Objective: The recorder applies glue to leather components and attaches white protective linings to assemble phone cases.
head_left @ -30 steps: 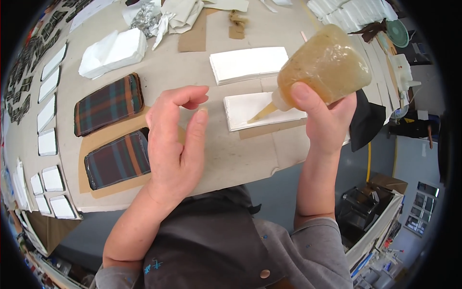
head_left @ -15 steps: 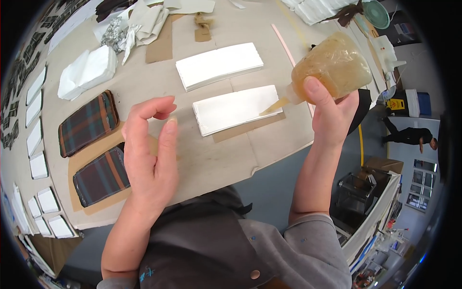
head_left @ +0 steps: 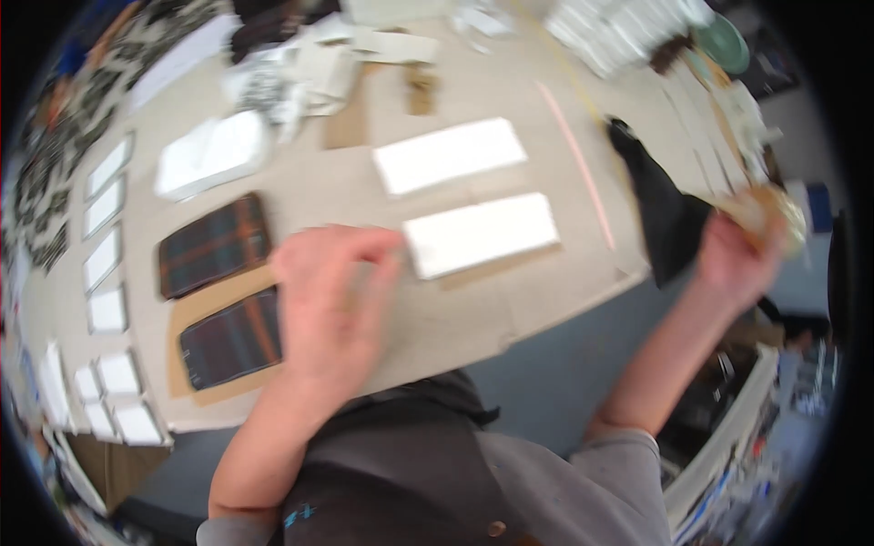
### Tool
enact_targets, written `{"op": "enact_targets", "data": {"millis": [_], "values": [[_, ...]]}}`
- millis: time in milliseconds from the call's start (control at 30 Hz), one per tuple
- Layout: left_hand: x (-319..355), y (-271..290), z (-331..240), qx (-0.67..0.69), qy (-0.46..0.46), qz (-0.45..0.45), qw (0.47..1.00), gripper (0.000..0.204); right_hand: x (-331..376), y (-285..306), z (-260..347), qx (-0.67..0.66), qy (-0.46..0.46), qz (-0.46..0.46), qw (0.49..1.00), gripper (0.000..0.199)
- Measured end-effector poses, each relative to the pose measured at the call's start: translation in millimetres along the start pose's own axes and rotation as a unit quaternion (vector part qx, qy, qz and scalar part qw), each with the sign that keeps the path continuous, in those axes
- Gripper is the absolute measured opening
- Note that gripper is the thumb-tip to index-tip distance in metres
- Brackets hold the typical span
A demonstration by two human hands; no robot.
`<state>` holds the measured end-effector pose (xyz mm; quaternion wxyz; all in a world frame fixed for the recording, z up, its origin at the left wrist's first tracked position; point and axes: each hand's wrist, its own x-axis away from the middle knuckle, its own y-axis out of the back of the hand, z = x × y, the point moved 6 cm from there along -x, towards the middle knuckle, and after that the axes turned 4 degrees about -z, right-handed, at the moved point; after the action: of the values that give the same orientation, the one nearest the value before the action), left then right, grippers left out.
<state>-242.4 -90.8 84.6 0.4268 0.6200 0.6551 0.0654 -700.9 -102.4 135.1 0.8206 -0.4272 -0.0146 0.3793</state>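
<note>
My right hand is closed around an amber squeeze bottle at the far right, past the table edge; its tapered nozzle points left toward the table. My left hand, smeared by motion, hovers near the front edge with index finger and thumb bent and apart, nothing visible between them. Just right of it lies a white rectangular stack on a strip of brown card. A second white stack sits behind. Left of my left hand are two plaid dark panels, a rear one and a front one partly hidden by that hand.
A folded white pile stands at the back left, near crumpled scraps. White pieces line the left side. A black cloth drapes over the right edge beside a pink strip. White bundles lie far right.
My right hand has carried the bottle from above the near white stack out to the right. The view has shifted, and my left hand appears slightly farther right and blurred.
</note>
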Motion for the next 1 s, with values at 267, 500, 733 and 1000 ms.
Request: {"op": "enact_targets", "data": {"millis": [267, 500, 733, 1000], "values": [[-34.8, 47.5, 29.8, -0.097, -0.037, 0.076, 0.992, 0.003, -42.8, 67.4, -39.9, 0.597, -0.137, 0.216, 0.761, 0.047], [-95.7, 118.6, 166.0, -0.341, 0.096, -0.021, 0.935, 0.017, 8.0, 33.1, -80.4, 0.787, -0.052, 0.276, 0.550, 0.063], [-106.1, 97.3, 221.1, -0.219, 0.275, 0.123, 0.928, 0.034, 37.3, -71.6, -59.5, 0.665, -0.027, 0.306, 0.681, 0.034], [-105.3, 118.1, 253.7, -0.125, 0.261, 0.008, 0.957, 0.021, 234.5, -301.7, -218.0, 0.416, 0.021, 0.664, 0.621, 0.015]]}}
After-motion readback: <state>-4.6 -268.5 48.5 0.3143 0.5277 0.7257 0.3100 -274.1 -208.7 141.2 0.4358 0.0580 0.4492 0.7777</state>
